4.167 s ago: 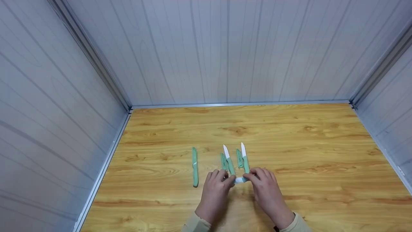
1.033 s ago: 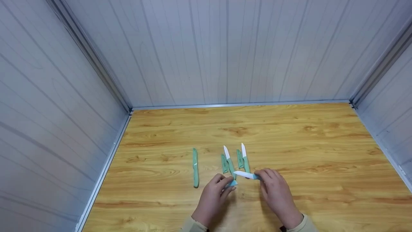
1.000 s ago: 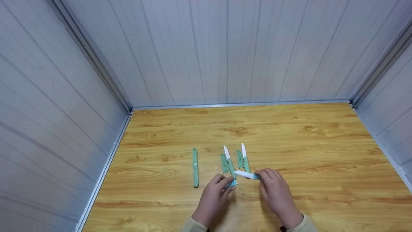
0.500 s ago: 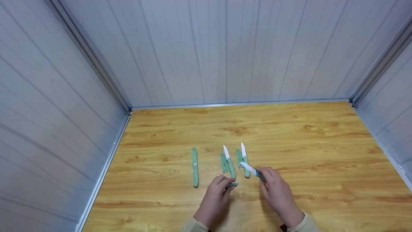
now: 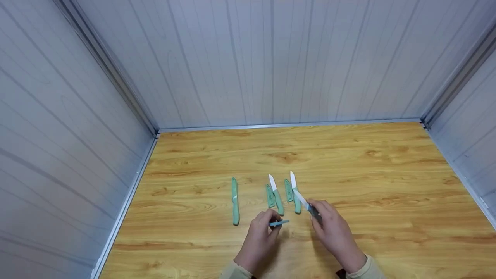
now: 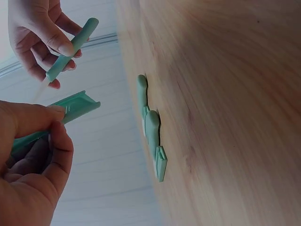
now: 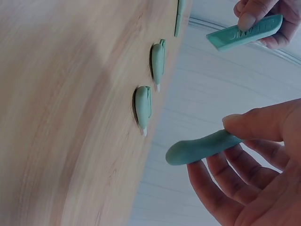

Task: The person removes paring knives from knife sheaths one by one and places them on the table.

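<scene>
My right hand (image 5: 333, 228) grips the green handle of a paring knife (image 7: 202, 148), whose bare white blade points up and left in the head view. Between thumb and fingers my left hand (image 5: 259, 236) pinches a green blade sheath (image 6: 77, 106), seen edge-on from the head and broadside in the right wrist view. The held knife and sheath are apart, both raised off the table. Just beyond the hands lie two more unsheathed knives, a middle knife (image 5: 278, 201) and a right-hand knife (image 5: 297, 203), each with its own green sheath (image 5: 269, 195) at its left.
Further left on the wood-grain table (image 5: 186, 232) lies a sheathed green knife (image 5: 235, 201). White panel walls (image 5: 248, 66) stand at the back and both sides, with metal strips along the table's edges.
The sheath came off the knife between the oldest frame and one second ago. Since then the knife's blade has swung from pointing left to pointing up-left, and the sheath has turned edge-on.
</scene>
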A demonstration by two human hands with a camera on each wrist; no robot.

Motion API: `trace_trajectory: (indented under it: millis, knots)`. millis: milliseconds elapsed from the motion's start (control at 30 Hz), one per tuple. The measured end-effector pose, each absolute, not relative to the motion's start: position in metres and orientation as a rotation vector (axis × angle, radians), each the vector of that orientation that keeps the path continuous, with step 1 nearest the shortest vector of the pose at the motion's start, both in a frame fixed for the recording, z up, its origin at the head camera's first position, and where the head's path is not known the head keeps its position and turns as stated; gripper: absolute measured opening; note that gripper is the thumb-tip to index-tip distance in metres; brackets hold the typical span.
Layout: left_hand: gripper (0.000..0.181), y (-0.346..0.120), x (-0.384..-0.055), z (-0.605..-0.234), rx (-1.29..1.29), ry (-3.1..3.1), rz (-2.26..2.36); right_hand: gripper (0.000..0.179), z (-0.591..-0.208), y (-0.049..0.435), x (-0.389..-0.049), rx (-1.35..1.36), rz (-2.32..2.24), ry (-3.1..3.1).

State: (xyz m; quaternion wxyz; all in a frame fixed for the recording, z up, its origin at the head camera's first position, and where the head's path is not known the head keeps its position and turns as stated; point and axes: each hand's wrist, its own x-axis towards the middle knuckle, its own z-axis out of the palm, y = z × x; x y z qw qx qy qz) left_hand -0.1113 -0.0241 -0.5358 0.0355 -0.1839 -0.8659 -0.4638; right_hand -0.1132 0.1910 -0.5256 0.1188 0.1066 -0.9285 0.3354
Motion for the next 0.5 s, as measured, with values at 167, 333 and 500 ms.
trace_trajectory:
  millis: [167,333,500]
  knots:
    - [0.018,-0.0249,-0.1115,-0.5349,-0.608,-2.626,-1.413,0.048,-0.5251,0.1908,-0.1141,0.298,1.086,-2.728]
    - [0.021,-0.026,-0.1135,-0.5359,-0.665,-2.593,-1.384,0.046,-0.5257,0.1897,-0.1148,0.272,1.207,-2.75]
    - [0.022,-0.0253,-0.115,-0.5367,-0.716,-2.53,-1.443,0.046,-0.5254,0.1884,-0.1152,0.227,1.34,-2.767]
